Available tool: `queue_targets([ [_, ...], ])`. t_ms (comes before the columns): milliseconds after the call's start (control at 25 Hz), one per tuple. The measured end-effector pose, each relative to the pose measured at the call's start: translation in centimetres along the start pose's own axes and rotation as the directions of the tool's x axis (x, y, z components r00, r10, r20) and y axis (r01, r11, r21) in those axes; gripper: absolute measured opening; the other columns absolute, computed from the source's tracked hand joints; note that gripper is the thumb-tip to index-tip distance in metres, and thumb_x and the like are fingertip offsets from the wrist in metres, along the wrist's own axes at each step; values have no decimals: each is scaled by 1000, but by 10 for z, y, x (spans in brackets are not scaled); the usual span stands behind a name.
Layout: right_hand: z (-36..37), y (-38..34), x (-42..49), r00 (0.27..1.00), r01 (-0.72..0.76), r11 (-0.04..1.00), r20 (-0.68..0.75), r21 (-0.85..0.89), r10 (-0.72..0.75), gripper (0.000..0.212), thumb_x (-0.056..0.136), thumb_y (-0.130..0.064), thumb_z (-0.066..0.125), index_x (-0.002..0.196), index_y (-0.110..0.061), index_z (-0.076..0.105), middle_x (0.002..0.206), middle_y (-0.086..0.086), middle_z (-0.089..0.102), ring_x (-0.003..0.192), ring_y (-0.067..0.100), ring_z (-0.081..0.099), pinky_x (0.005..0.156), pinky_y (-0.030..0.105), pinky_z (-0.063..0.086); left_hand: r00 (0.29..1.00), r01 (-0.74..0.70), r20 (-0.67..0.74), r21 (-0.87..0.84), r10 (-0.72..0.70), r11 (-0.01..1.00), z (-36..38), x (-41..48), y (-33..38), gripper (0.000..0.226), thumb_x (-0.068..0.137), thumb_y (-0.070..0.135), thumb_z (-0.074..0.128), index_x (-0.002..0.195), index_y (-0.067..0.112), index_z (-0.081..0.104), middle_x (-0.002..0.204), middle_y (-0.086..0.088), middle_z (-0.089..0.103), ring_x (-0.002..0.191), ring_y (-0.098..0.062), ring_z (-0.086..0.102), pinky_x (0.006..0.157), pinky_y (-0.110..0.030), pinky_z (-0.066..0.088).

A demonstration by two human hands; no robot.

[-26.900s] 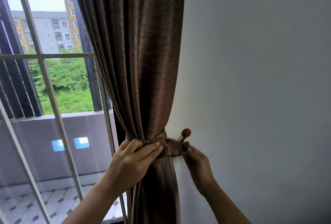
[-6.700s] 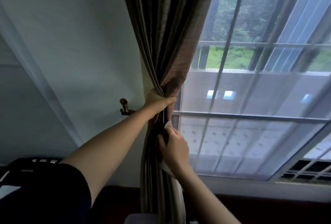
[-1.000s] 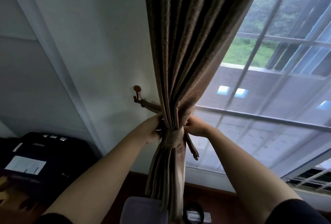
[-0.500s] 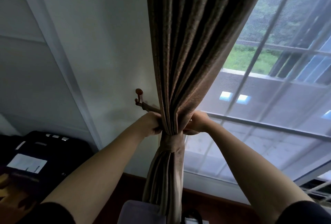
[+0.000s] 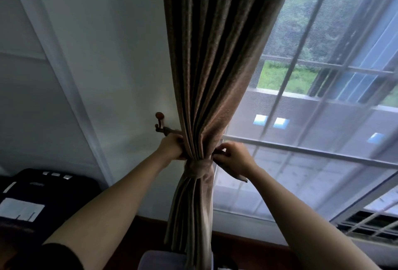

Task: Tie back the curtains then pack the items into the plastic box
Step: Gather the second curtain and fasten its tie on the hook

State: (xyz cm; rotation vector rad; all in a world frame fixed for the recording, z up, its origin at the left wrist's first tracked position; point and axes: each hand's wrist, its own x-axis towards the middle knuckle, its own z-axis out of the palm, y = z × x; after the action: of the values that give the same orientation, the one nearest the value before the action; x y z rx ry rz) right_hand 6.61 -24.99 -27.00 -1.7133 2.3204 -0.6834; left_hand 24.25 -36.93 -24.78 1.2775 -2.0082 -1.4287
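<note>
Left hand (image 5: 171, 148): closed on the left edge of the gathered curtain (image 5: 206, 75), at the point where the tieback (image 5: 199, 167) runs toward the wall hook (image 5: 160, 124). Right hand (image 5: 233, 157): fingers pinched on the free end of the tieback at the curtain's right edge; the loose tail hangs below the wrist. The tieback encircles the curtain just below both hands, cinching the folds into a narrow bundle. The hook is fixed to the white wall (image 5: 103, 54), just left of the curtain. The window (image 5: 312, 151) lies to the right. A dark case (image 5: 43, 194) sits at lower left. The plastic box is not identifiable here.
</note>
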Motion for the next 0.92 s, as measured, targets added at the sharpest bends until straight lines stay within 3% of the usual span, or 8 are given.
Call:
queue_targets([
  [80, -2, -9, -2, 990, -57, 987, -122, 148, 75, 16, 76, -35, 71, 83, -21, 74, 76, 1, 71, 70, 15, 64, 63, 30, 49, 998, -45, -47, 34, 47, 998, -2, 2, 6, 7, 86, 4, 59, 87, 4, 66, 86, -17, 69, 76, -30, 68, 69, -40, 59],
  [280, 7, -12, -13, 973, -106, 949, -168, 297, 161, 8, 74, -30, 73, 78, -24, 71, 66, -5, 66, 61, 11, 61, 62, 30, 49, 966, -139, -253, -370, 45, 918, 2, -20, -18, 18, 92, 11, 52, 87, 6, 68, 73, -4, 68, 62, -17, 65, 67, -34, 59],
  [360, 10, -8, -20, 972, -127, 934, -147, 333, 185, 8, 76, -24, 73, 82, -20, 71, 65, -5, 63, 59, 11, 57, 62, 30, 47, 853, -456, -355, -148, 383, 877, 6, -38, -36, 17, 89, 10, 55, 76, 12, 66, 63, 6, 63, 57, -7, 60, 62, -26, 54],
  [440, 5, -6, -24, 972, -143, 927, -127, 346, 198, 9, 77, -21, 72, 86, -17, 71, 65, -7, 61, 59, 11, 56, 62, 29, 47, 652, -715, -171, 187, 739, 674, 13, -49, -43, 16, 85, 20, 56, 85, 12, 70, 73, 5, 66, 66, -5, 60, 65, -19, 50],
  [600, -2, -2, -29, 980, -161, 924, -59, 348, 193, 11, 77, -20, 73, 87, -15, 71, 69, -7, 62, 64, 13, 58, 63, 27, 45, 466, -643, 140, 732, 874, 226, 32, -43, -31, 29, 82, 35, 55, 91, 13, 71, 71, -2, 70, 55, -18, 66, 44, -23, 50],
  [720, -4, 3, -31, 979, -162, 920, -56, 357, 194, 8, 76, -17, 74, 83, -16, 72, 71, -5, 65, 66, 12, 59, 60, 19, 43, 631, -385, 117, 906, 767, 178, 53, -44, -12, 25, 65, 33, 80, 61, 17, 62, 41, -1, 58, 31, -20, 56, 31, -21, 38],
  [840, -6, 5, -30, 977, -174, 913, -50, 370, 207, 6, 75, -19, 75, 80, -20, 71, 71, -5, 65, 65, 8, 58, 61, 20, 44, 813, -189, -18, 937, 582, 294, 58, -53, 5, 15, 86, 29, 63, 86, 14, 63, 70, -7, 70, 66, -27, 70, 54, -33, 51],
  [920, -7, 7, -29, 976, -182, 912, -43, 368, 212, 7, 75, -22, 75, 77, -25, 68, 71, -6, 66, 68, 9, 60, 66, 26, 47, 866, -234, -62, 827, 496, 511, 57, -49, 8, 22, 95, 27, 47, 101, 12, 62, 91, -11, 70, 87, -33, 66, 71, -39, 50],
])
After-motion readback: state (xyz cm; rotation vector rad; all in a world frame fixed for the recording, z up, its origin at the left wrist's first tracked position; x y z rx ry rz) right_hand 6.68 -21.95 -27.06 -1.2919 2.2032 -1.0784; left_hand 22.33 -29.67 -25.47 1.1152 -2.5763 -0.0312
